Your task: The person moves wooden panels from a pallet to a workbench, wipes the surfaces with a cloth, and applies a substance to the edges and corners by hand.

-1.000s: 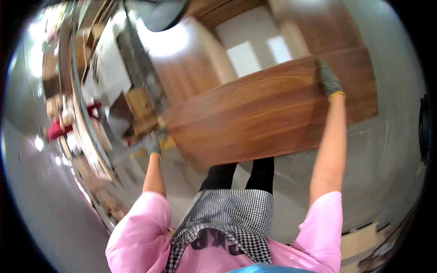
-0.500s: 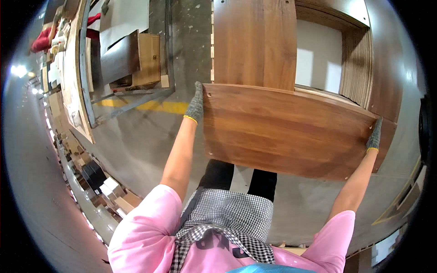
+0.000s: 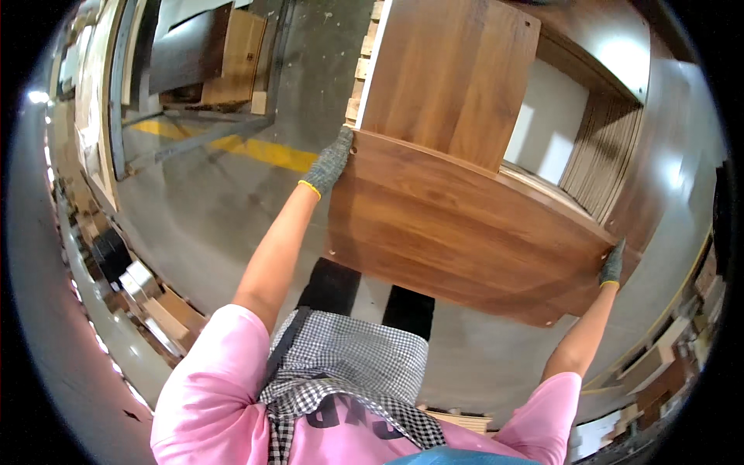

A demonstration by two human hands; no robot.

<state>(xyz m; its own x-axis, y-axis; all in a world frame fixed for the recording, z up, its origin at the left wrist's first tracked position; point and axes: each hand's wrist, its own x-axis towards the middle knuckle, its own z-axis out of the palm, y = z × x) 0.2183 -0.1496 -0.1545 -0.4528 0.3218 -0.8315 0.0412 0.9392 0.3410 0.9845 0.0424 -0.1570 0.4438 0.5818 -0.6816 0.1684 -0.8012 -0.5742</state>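
Note:
A long brown wood-grain board [image 3: 465,225] hangs in front of my legs, tilted, with small holes near its corners. My left hand [image 3: 332,161], in a grey knit glove with a yellow cuff, is closed on its left end near the upper corner. At the opposite end my right hand [image 3: 612,266], gloved the same way, grips the upper right corner; its fingers are partly hidden behind the board. Just beyond the board's upper edge lies a stack of matching brown panels [image 3: 449,70], surrounding an opening with a white panel [image 3: 546,116] at its bottom.
Wooden pallet edges [image 3: 361,68] show under the stack's left side. Farther left stands a metal-framed rack [image 3: 118,101] holding dark and tan boards [image 3: 190,54]. A yellow line [image 3: 271,153] crosses the grey floor. Boxes [image 3: 139,275] line the far left; more panels [image 3: 659,372] lie at right.
The board has shifted slightly left in view and tilted, its right end lower. Both my hands still hold its ends. The whole view has turned a little, bringing the stack in at a slant.

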